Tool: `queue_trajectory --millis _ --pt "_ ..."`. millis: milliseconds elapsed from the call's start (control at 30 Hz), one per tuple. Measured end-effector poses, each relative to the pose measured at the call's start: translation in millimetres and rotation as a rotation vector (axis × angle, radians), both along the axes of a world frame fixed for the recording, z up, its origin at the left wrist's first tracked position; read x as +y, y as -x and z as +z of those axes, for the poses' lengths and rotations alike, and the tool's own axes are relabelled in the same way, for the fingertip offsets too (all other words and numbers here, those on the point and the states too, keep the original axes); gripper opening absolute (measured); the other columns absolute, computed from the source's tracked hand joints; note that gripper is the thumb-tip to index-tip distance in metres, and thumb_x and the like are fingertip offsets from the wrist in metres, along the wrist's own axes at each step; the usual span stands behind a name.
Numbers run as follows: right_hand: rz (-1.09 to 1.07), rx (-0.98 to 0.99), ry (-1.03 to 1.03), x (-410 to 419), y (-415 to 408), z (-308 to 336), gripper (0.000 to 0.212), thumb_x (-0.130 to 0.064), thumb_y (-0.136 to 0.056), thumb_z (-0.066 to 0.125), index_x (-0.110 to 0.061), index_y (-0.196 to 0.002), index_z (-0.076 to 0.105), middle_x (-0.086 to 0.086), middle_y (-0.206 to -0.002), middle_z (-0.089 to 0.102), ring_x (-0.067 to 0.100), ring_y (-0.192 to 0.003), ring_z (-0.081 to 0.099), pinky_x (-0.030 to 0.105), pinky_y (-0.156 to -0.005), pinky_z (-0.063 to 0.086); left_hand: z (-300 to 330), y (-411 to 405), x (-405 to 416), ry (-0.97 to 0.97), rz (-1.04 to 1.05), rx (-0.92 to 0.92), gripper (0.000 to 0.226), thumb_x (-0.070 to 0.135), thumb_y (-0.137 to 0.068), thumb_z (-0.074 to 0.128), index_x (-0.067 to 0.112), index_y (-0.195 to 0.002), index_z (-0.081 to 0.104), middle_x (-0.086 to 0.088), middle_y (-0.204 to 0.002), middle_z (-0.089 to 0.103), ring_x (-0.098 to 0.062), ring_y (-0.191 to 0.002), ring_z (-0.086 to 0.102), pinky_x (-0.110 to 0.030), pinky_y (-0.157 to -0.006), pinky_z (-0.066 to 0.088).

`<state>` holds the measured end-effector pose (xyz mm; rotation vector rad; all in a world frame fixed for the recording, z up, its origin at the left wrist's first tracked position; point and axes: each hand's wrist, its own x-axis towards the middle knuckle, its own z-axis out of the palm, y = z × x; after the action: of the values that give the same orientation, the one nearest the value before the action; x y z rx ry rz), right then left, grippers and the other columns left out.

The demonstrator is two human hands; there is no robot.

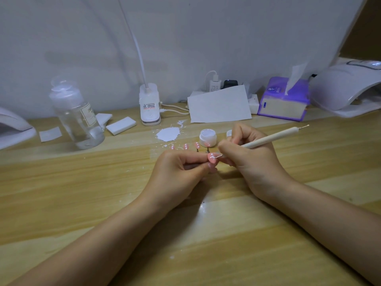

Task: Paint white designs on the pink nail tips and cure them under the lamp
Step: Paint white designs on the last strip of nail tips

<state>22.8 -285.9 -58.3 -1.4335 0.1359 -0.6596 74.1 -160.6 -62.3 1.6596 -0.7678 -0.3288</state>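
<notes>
Left hand (181, 172) pinches a pink tip (212, 158) between thumb and curled fingers, held just above the table (82, 203) at centre. The tip carries white dots. Right hand (247, 153) grips a dotting pen (266, 139), fingers curled round the shaft; its thin metal point touches the face of the held tip. The pen's far end sticks up and right, with a second metal point showing.

Just behind the hands, a row of four more pink tips (185, 146) on small stands, each with white dots; the rightmost sits right in front of the jar (207, 137). The jar is open, white paint inside, and its lid (229, 133) lies just right of it, partly hidden by the right hand. A white paint smear (168, 134) is on the table left of the jar, with small splatters around it.

The curing lamp (346, 89) is at far right, well apart from the hands. Another white lamp-like shell (14, 126) shows at the left edge, cut off. A clear bottle (76, 114) stands at left, white pads (120, 125) beside it. A clip lamp base (150, 104) stands at back centre, with a sheet of paper (219, 105) and a purple tissue box (284, 100) to its right. Chargers (215, 84) are plugged in behind the paper.
</notes>
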Motion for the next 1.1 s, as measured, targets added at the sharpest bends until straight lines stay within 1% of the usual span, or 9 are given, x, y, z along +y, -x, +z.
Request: queue_trajectory --millis 67,233,300,400,567,833,933,1033,1100 --pt "0.009 -0.003 0.009 -0.9 -0.6 -0.8 0.039 0.011 -0.073 0.057 -0.013 -0.052 0.033 -0.001 -0.044 0.033 0.005 -0.040 0.033 0.023 -0.047 0.032 0.0 -0.1 -0.3 -0.001 0.002 0.004 0.021 0.018 -0.080 0.067 0.037 -0.073 0.074 -0.001 -0.076 0.073 -0.001 -0.068 0.053 -0.024 -0.065 0.047" --pt "0.031 -0.016 0.022 -0.6 0.0 -1.5 0.041 0.012 -0.070 0.060 -0.013 -0.051 0.034 -0.001 -0.042 0.038 0.004 -0.037 0.039 0.017 -0.043 0.033 0.3 -0.1 -0.3 0.008 -0.011 0.011 0.017 0.011 -0.080 0.067 0.027 -0.076 0.074 0.010 -0.068 0.071 0.011 -0.065 0.057 -0.012 -0.063 0.049" --pt "0.038 -0.017 0.018 -0.5 0.2 -1.6 0.041 0.013 -0.069 0.059 -0.013 -0.050 0.034 -0.004 -0.040 0.039 0.003 -0.036 0.041 0.014 -0.041 0.034 0.1 -0.2 -0.5 0.006 -0.010 0.010 0.016 0.009 -0.080 0.067 0.023 -0.077 0.074 0.010 -0.067 0.071 0.012 -0.064 0.058 -0.009 -0.061 0.048" --pt "0.017 0.004 0.056 -0.6 -0.1 -1.3 0.040 0.010 -0.068 0.060 -0.015 -0.049 0.035 0.003 -0.047 0.036 0.006 -0.040 0.037 0.017 -0.044 0.032 0.4 -0.7 -0.8 0.005 -0.007 0.014 0.017 0.007 -0.080 0.067 0.022 -0.077 0.073 0.008 -0.067 0.072 0.011 -0.064 0.058 -0.008 -0.060 0.048" --pt "-0.002 0.027 0.045 -0.4 -1.1 -1.7 0.040 0.014 -0.072 0.055 -0.013 -0.051 0.034 0.006 -0.050 0.033 0.007 -0.043 0.034 0.024 -0.049 0.031 -0.8 -1.5 -0.3 -0.007 0.001 0.000 0.013 0.012 -0.080 0.068 0.023 -0.079 0.074 0.004 -0.073 0.073 -0.002 -0.067 0.059 -0.017 -0.067 0.052" --pt "-0.008 0.033 0.048 -0.1 -1.2 -1.5 0.044 0.015 -0.071 0.054 -0.016 -0.047 0.034 0.002 -0.044 0.035 0.007 -0.040 0.034 0.019 -0.044 0.031 0.7 0.1 -1.0 0.011 -0.012 0.028 0.015 0.008 -0.080 0.067 0.022 -0.079 0.073 0.006 -0.072 0.072 0.005 -0.068 0.063 -0.009 -0.058 0.047" --pt "-0.014 0.042 0.062 -0.1 -1.4 -2.0 0.044 0.008 -0.067 0.062 -0.020 -0.044 0.036 0.004 -0.047 0.034 0.010 -0.043 0.033 0.020 -0.044 0.030 0.9 0.5 -0.8 0.012 -0.012 0.023 0.017 0.007 -0.080 0.066 0.022 -0.079 0.073 0.005 -0.072 0.072 0.005 -0.067 0.063 -0.009 -0.058 0.048" --pt "-0.005 0.062 0.072 0.2 -1.9 -1.8 0.031 -0.005 -0.057 0.058 -0.021 -0.040 0.037 0.003 -0.046 0.035 0.011 -0.044 0.033 0.020 -0.044 0.029 1.1 0.5 -0.6 0.013 -0.016 0.025 0.019 0.006 -0.080 0.066 0.024 -0.077 0.073 0.006 -0.070 0.072 0.006 -0.067 0.063 -0.009 -0.058 0.047" --pt "-0.004 0.063 0.060 -0.2 -2.2 -2.1 0.033 -0.004 -0.058 0.059 -0.021 -0.039 0.038 0.003 -0.046 0.034 0.010 -0.043 0.033 0.021 -0.045 0.031 1.1 0.6 -0.9 0.006 -0.020 0.019 0.020 0.007 -0.081 0.066 0.025 -0.077 0.073 0.007 -0.071 0.072 0.006 -0.067 0.063 -0.008 -0.058 0.047"
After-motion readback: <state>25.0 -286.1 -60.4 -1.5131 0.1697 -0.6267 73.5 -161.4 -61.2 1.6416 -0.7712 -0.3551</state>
